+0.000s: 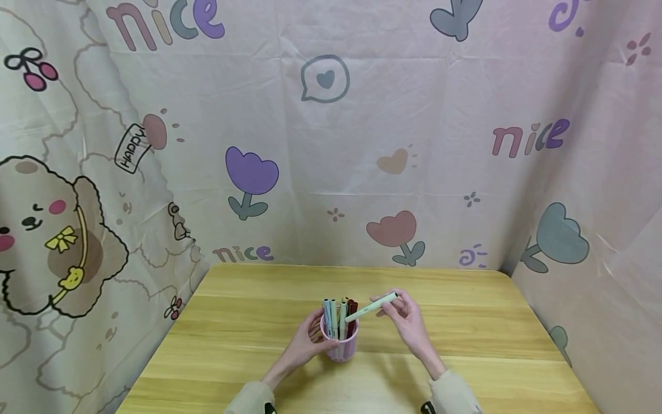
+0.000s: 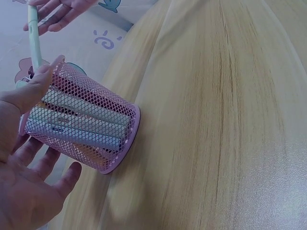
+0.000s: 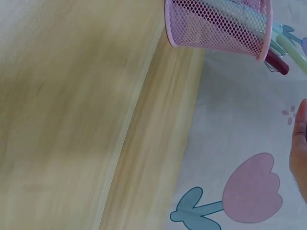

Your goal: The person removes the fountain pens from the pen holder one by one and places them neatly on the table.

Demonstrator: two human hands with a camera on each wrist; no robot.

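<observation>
A pink mesh pen holder (image 1: 347, 349) stands on the wooden table with several pens (image 1: 333, 316) upright in it, blue, pale green and dark red. My left hand (image 1: 302, 343) holds it from the left side, thumb over the near rim and fingers spread behind, as the left wrist view also shows. Between the thumb and fingers of my right hand (image 1: 407, 322) is a pale green pen (image 1: 373, 306), slanted, its lower end at the holder's right rim. The right wrist view shows a dark red pen (image 3: 277, 62) poking out of the holder, and only part of the right hand.
The wooden table (image 1: 233, 322) reaches back to a printed cloth (image 1: 320, 172) that hangs behind it and along both sides. Tulips, hearts and the word "nice" are printed on the cloth.
</observation>
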